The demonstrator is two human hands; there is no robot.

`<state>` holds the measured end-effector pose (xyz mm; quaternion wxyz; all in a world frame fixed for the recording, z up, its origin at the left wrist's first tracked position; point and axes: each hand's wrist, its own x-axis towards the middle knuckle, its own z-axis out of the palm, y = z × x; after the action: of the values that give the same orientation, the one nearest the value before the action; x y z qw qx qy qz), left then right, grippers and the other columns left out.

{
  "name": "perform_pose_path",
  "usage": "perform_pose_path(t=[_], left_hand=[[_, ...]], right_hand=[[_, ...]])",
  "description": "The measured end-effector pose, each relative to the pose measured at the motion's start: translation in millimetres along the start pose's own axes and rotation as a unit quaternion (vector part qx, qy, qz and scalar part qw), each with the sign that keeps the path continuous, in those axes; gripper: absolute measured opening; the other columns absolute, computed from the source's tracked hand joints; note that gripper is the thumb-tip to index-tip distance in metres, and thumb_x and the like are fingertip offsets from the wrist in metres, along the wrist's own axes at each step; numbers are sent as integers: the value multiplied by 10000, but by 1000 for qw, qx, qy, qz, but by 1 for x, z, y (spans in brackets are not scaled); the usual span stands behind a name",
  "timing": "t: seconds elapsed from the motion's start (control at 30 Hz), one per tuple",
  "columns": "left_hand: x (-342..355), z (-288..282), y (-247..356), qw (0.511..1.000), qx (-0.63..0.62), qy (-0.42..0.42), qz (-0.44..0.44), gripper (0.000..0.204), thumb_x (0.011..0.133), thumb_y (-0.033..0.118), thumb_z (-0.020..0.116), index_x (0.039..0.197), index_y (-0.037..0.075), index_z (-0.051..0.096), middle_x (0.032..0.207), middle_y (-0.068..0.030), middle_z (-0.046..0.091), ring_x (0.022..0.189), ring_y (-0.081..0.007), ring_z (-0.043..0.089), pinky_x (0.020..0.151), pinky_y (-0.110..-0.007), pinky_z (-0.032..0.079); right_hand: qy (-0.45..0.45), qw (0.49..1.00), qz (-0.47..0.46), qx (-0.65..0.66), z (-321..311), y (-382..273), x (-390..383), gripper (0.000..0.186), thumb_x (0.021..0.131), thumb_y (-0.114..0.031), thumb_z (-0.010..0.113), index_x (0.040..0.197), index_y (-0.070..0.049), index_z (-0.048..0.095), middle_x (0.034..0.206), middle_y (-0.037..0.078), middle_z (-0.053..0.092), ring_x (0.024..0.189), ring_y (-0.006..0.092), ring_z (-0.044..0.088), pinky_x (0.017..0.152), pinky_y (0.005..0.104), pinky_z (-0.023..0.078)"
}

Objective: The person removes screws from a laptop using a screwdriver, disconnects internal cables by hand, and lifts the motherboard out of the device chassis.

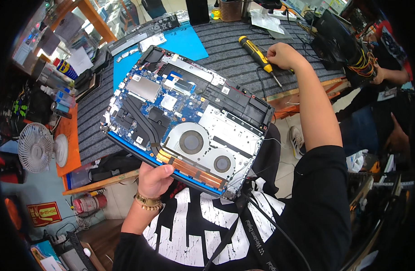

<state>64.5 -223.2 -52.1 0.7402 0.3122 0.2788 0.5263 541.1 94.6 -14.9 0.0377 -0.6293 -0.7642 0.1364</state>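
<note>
My left hand (155, 180) grips the near edge of an opened laptop base (185, 116), thumb on top by the copper heat pipes (189, 170). The laptop base is tilted toward me, its blue circuit board, two round fans and empty-looking bays exposed. My right hand (286, 55) reaches out over the bench at the far right. Its fingers are curled together; whatever they hold is hidden. Just left of those fingers lies a yellow-and-black screwdriver (257, 54), its shaft pointing back toward me.
A blue mat (191, 43) lies on the grey ribbed bench cover (221, 38), with a laptop keyboard panel (148, 32) behind it. At left stand a white fan (35, 141) and a spray can (65, 67). Cables and another person's hand (378, 74) are at right.
</note>
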Motion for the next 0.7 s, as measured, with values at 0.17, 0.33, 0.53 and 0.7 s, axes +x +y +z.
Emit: perform_pose_path(t=[0.17, 0.33, 0.53, 0.7], left_hand=[[7, 2, 0, 1000, -6, -6, -20, 699, 958, 16, 730, 1603, -97, 485, 1557, -228, 644, 1414, -340, 673, 1210, -505, 541], [12, 8, 1, 1000, 5, -15, -24, 699, 952, 18, 728, 1598, -95, 485, 1549, -224, 648, 1415, -335, 671, 1209, -508, 541], [22, 17, 1, 998, 43, -25, -37, 747, 946, 59, 731, 1613, -112, 441, 1536, -260, 650, 1378, -373, 699, 1183, -530, 569], [38, 31, -8, 995, 58, -56, -52, 752, 945, 66, 731, 1616, -109, 440, 1537, -257, 650, 1380, -362, 698, 1190, -513, 563]], right_hand=[[36, 998, -52, 18, 4, -3, -16, 205, 879, -185, 875, 986, -23, 808, 937, 188, 800, 890, 351, 759, 832, 444, 594], [70, 997, -12, -44, 4, -12, -23, 170, 904, -164, 823, 961, -10, 777, 1005, 222, 805, 986, 400, 779, 872, 496, 603], [228, 971, 42, 61, -23, 2, -106, 170, 951, -108, 731, 1052, 0, 646, 869, 219, 710, 841, 371, 697, 793, 455, 568], [262, 916, 35, 303, -4, -19, -249, 189, 1092, -47, 595, 1266, 0, 650, 972, -3, 636, 891, 93, 586, 798, 274, 496]])
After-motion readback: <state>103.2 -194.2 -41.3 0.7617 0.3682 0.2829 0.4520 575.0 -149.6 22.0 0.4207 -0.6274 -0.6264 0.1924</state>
